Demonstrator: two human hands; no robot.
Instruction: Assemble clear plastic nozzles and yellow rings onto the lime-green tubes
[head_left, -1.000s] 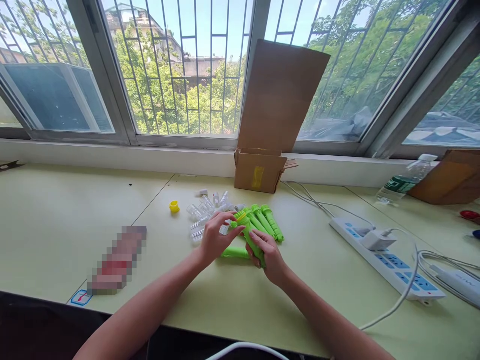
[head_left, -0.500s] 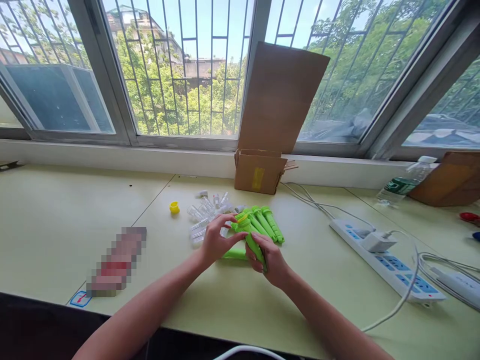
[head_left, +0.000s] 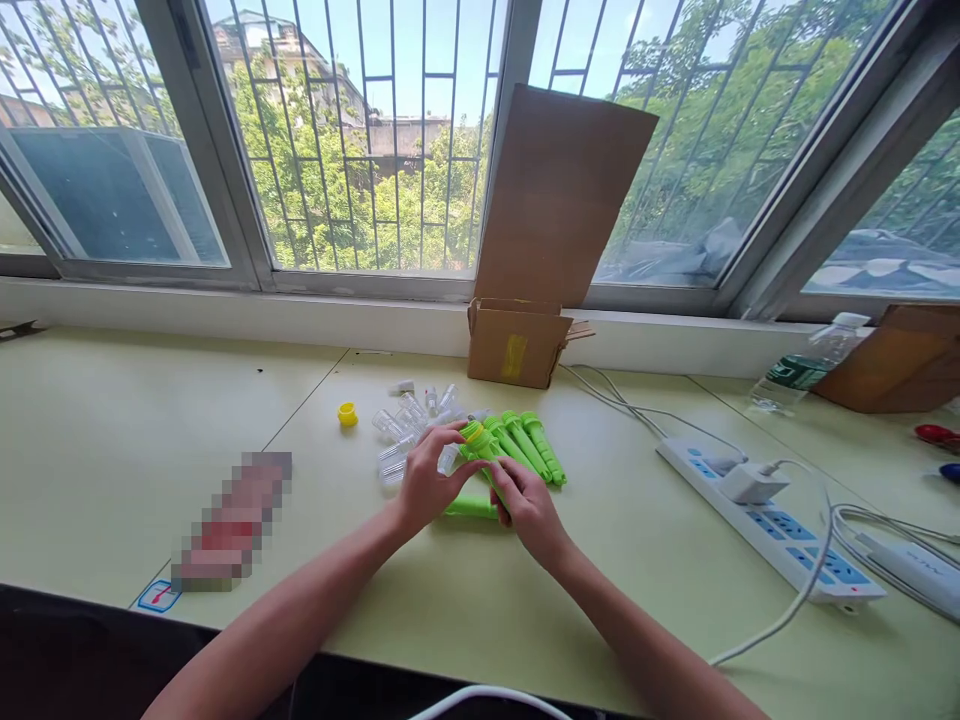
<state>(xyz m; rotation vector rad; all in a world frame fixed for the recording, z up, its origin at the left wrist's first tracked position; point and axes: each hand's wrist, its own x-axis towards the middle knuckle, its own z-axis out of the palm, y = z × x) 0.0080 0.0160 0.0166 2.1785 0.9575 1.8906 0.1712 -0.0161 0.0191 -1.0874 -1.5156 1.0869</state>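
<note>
A green plastic flashlight-shaped tube with a yellow ring near its wide end is held between both hands, tilted up to the left. The thumb and fingers of my left hand close around that wide end. My right hand wraps the narrow body, hiding much of it. Another green tube lies on the desk just below the hands. Behind them are several similar green tubes side by side. Clear plastic pieces lie in a heap at the left, partly covered by my left hand.
A yellow ring-shaped cap sits left of the clear pieces. At the back stands an open cardboard box. On the right are a white power strip with cables and a water bottle. A blurred-out object lies left.
The held tube has turned, so its wide end with the yellow ring points more up and left. My right hand has rotated with it and hides more of the narrow body.
</note>
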